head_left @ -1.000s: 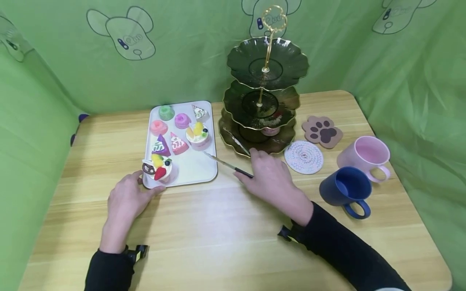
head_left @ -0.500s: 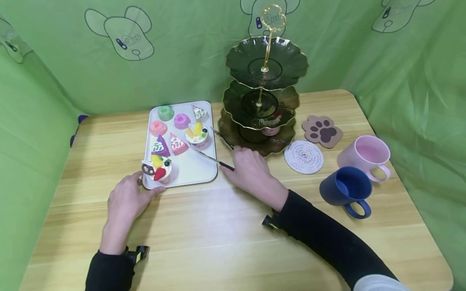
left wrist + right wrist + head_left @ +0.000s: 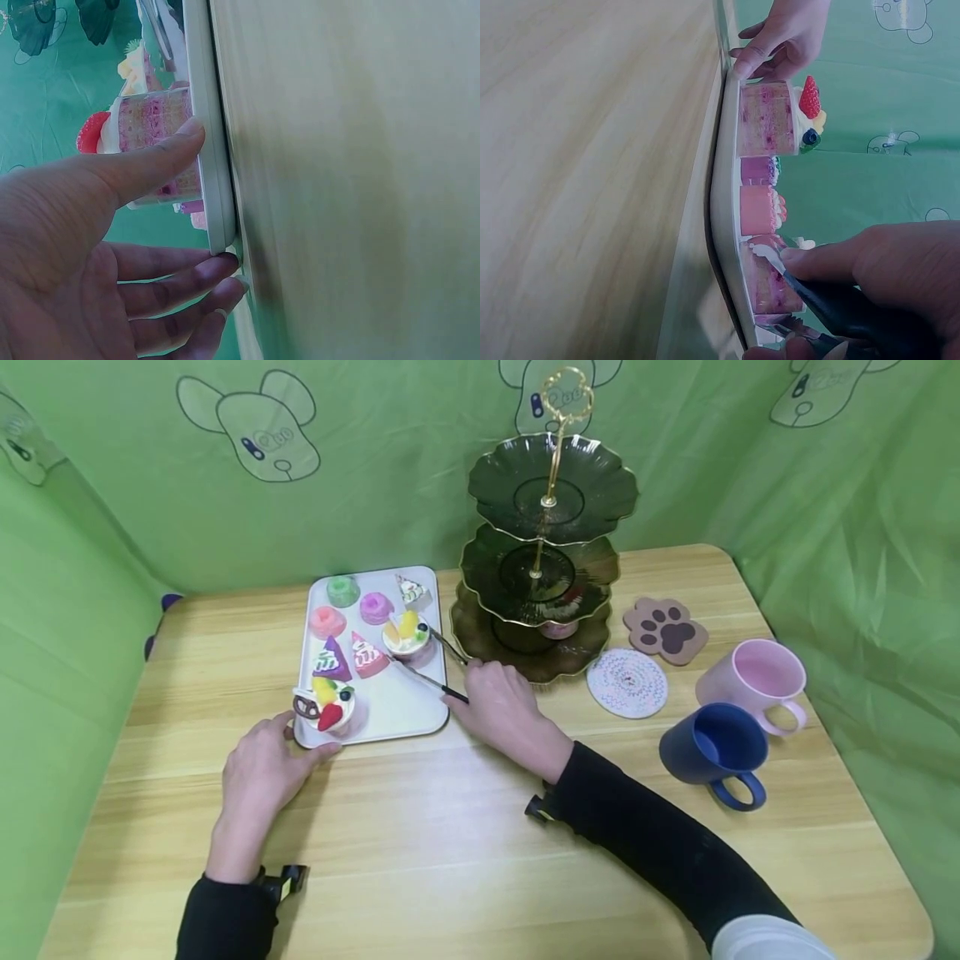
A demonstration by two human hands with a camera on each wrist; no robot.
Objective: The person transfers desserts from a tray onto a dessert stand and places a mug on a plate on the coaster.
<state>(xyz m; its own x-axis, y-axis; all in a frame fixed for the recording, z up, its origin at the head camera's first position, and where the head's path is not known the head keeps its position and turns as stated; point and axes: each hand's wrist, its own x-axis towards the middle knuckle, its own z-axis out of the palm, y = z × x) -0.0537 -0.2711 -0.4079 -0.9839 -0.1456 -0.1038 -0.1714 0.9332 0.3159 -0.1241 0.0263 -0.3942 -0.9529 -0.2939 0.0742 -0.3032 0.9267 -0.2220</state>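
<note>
White tray on the desk, raised lip all round, corners rounded. Left hand at its front left corner: thumb on the rim, fingers loose and unclenched against the side. Right hand grasps the tongs, arms spread, reaching in over the tray's right edge! One tip on each side of the dessert cup; whether they touch it is hard to call. Tight quarters here: the pink slice lies just beside the front tip, the cake stand near the tray's edge. More room in front, a strip of tray floor, then a broad run of wood between the sleeves. And look at that cup, upright in the tray's right half: white cream, yellow fruit, a blueberry, pink-and-cream layers through its clear wall. Strawberry-topped, the corner cup stands by the left thumb.
</note>
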